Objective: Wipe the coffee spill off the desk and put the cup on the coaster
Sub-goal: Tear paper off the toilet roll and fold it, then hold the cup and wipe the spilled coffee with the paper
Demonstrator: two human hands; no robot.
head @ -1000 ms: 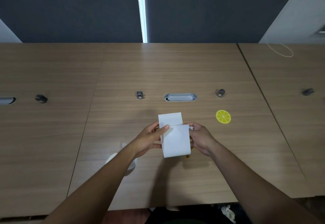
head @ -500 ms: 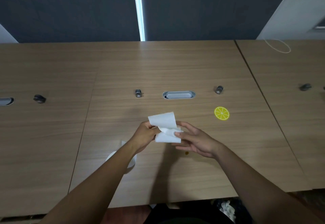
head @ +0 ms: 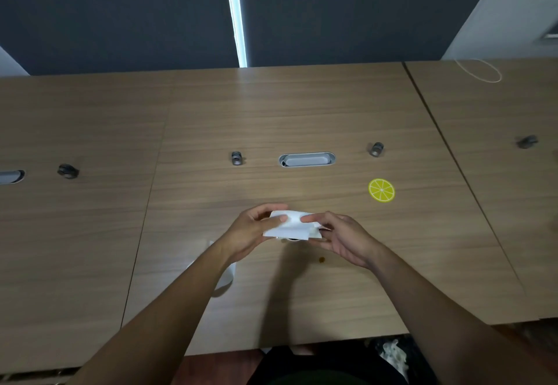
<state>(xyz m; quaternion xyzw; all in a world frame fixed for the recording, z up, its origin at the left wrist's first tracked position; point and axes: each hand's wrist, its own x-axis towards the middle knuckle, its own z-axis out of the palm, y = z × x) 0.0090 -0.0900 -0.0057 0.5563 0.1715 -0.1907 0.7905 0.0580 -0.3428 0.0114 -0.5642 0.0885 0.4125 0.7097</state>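
Grey oval cable grommet [head: 306, 159] mid-desk; white cord loop [head: 480, 70] far right.

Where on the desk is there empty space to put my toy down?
Bare wood lies beyond the cable slot, up to the dark wall, and left of the seam, near the left grommet. It is crowded in the middle: both hands hold the tissue above the coffee drop, with the lemon coaster to the right.
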